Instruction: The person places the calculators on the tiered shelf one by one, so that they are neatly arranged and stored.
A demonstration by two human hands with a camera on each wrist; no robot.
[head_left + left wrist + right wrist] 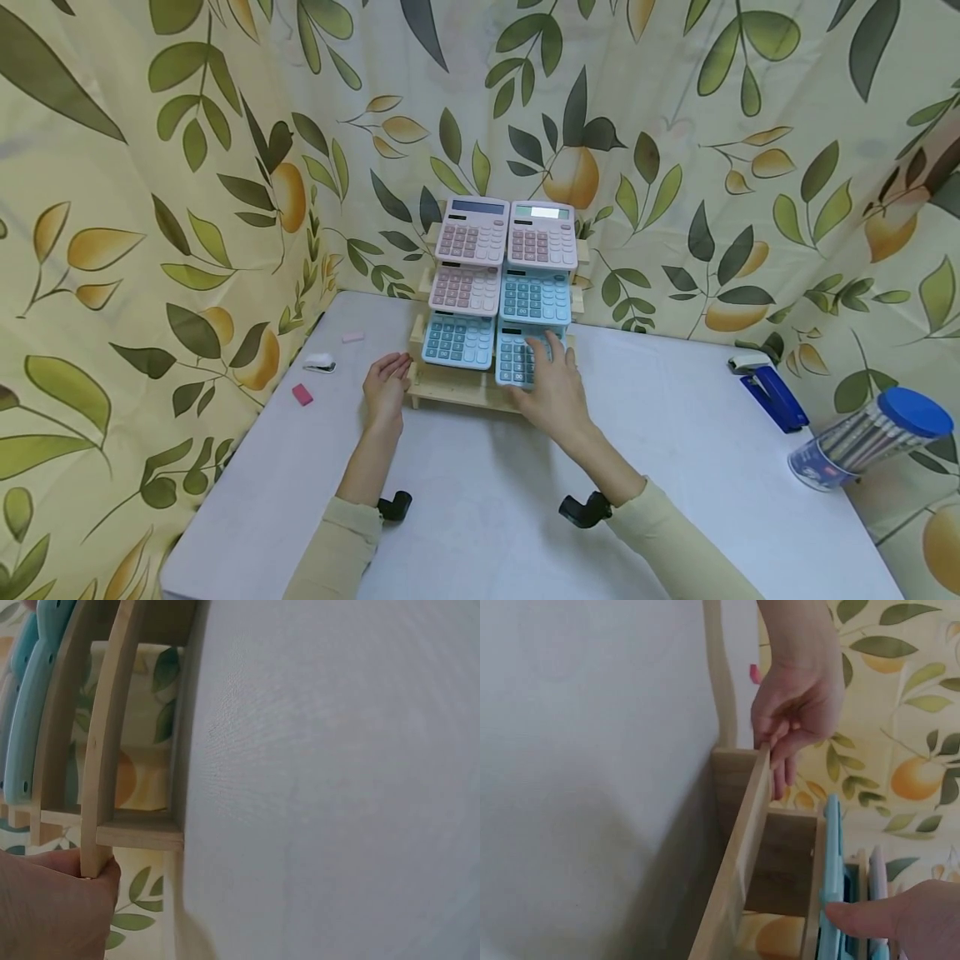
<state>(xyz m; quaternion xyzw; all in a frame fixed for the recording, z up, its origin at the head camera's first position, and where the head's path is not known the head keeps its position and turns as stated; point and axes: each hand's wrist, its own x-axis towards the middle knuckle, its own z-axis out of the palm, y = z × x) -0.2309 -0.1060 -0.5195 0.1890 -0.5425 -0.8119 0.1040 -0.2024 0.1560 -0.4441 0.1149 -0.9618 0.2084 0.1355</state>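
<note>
A tiered wooden display rack point(453, 386) stands against the curtain, holding pink and blue calculators in two columns. My left hand point(386, 390) grips the left end of its front slat point(106, 750), fingers and thumb around the wood. At the lower right, my right hand point(558, 390) holds a blue calculator point(513, 357), thumb at its lower edge and fingers spread over its upper right part. The right wrist view shows that thumb point(862, 918) against the edge of the blue calculator point(831, 862). Another blue calculator point(457, 340) leans to its left.
On the left of the white table point(465, 517) lie a pink eraser point(302, 394), a small white stapler point(319, 362) and a pale pink block point(352, 337). At right are a blue stapler point(774, 396) and a tub of pencils point(847, 446) with a blue lid. A patterned curtain point(645, 167) surrounds the table.
</note>
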